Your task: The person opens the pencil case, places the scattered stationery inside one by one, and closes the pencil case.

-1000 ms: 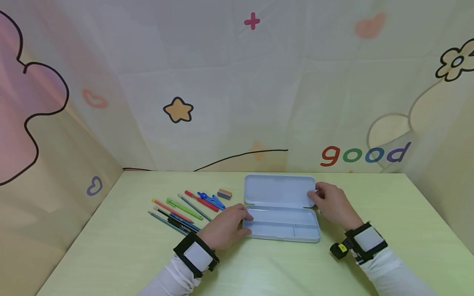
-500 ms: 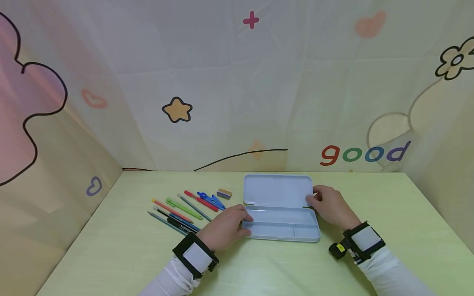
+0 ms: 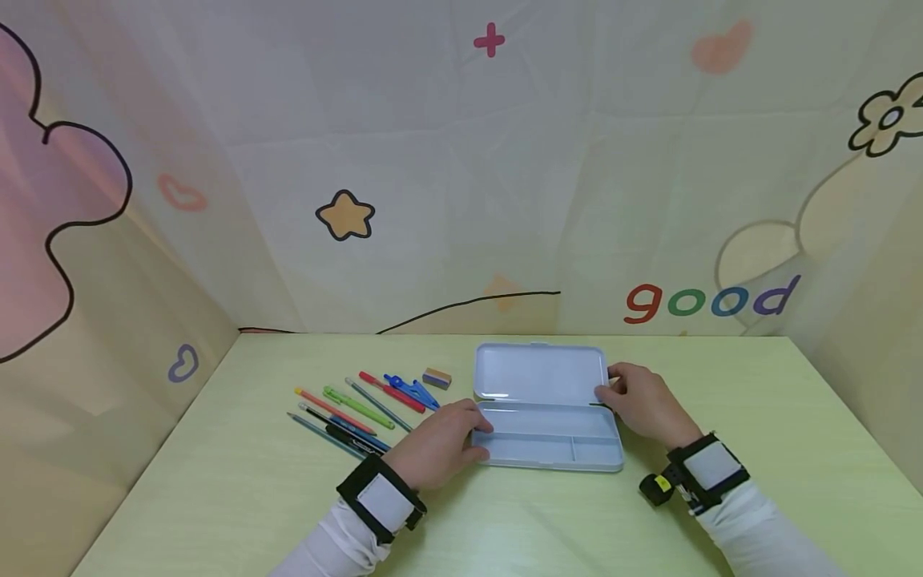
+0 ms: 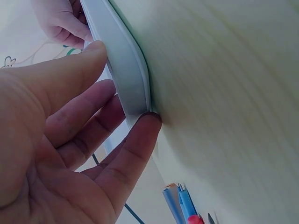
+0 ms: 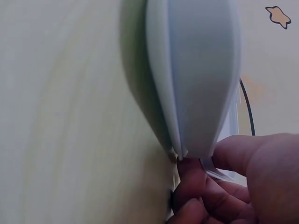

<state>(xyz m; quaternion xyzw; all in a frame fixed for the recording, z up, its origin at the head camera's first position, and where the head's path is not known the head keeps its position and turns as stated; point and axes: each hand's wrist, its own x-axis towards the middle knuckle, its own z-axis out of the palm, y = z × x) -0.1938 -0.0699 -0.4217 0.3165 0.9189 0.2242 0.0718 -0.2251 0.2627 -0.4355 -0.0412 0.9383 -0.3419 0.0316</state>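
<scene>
A pale blue pencil case [image 3: 534,453] lies open on the table, its divided tray towards me and its lid [image 3: 541,373] swung to the back. My left hand [image 3: 443,447] grips the tray's left end; in the left wrist view its thumb and fingers sit around the rounded corner of the case [image 4: 128,70]. At the lid's right edge, close to the hinge, my right hand [image 3: 649,403] holds on with thumb in front and fingers behind. The right wrist view shows the case's side [image 5: 201,70] with those fingers [image 5: 191,179] just past its end.
Left of the case, pens and pencils lie spread out: a green pen [image 3: 358,407], a red pen [image 3: 392,392], a black pen [image 3: 349,438] and several others. A blue compass [image 3: 413,389] and an eraser [image 3: 437,378] lie behind my left hand. A printed cloth [image 3: 433,160] backs the table.
The lid has shifted slightly left and its far edge appears lower, as if tilted. My right hand has moved a little left with it. The left hand stays in place.
</scene>
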